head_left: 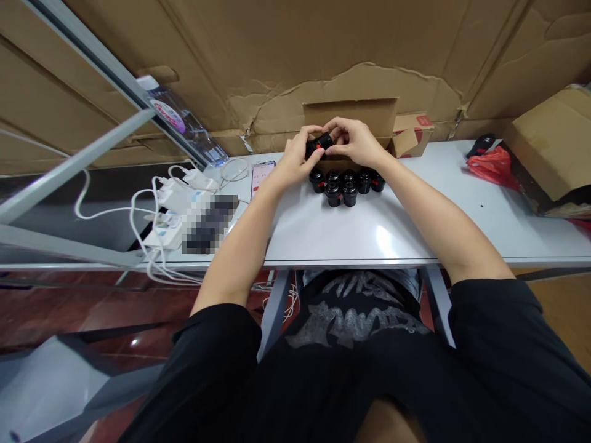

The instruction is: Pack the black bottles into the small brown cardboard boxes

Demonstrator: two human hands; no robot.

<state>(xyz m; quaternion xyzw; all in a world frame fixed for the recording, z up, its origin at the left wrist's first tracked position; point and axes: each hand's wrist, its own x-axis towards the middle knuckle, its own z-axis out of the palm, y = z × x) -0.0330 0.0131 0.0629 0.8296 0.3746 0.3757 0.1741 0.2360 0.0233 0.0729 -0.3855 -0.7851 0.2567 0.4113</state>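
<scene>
My left hand [298, 155] and my right hand [354, 143] meet above the white table [351, 237], both gripping a small black cylindrical part with a red mark [319, 144]. Its ends are partly hidden by my fingers. Just below my hands, several similar black cylinders [344, 184] stand grouped upright on the tabletop. Directly behind my hands is a small open cardboard box [351, 117], its flaps raised and its inside hidden.
Left on the table lie a smartphone [263, 177], white power strips with chargers and tangled cables [173, 212], and a plastic bottle [182, 120]. A red plastic bag [492, 167] and a large cardboard box [549, 141] sit right. Torn cardboard lines the back.
</scene>
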